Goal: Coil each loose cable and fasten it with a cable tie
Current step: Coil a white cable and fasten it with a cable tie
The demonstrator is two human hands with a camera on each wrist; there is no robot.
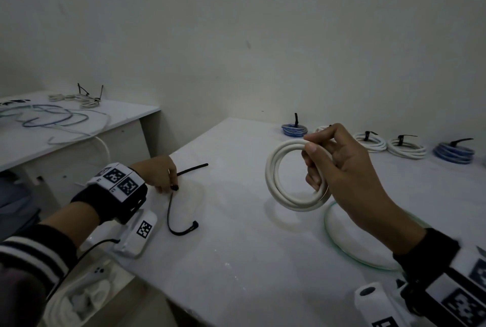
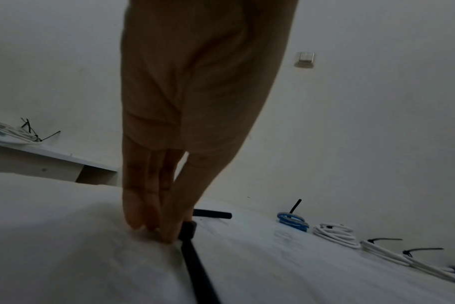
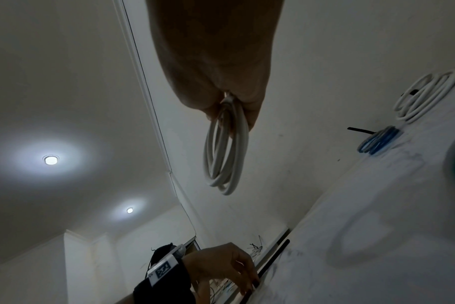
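Pinching white cable coil [image 1: 272,169] near dish [image 1: 347,245]

A white table [image 1: 236,261] is standing against a pale wall [image 1: 236,37]. A round, green-edged glass disc [image 1: 349,234] is lying on the table's near right part. A white desk [image 1: 128,113] is standing just left of the table. A switch [image 2: 306,57] is sitting on the wall above the table. Two ceiling lamps [image 3: 50,159] are shining high over the table.
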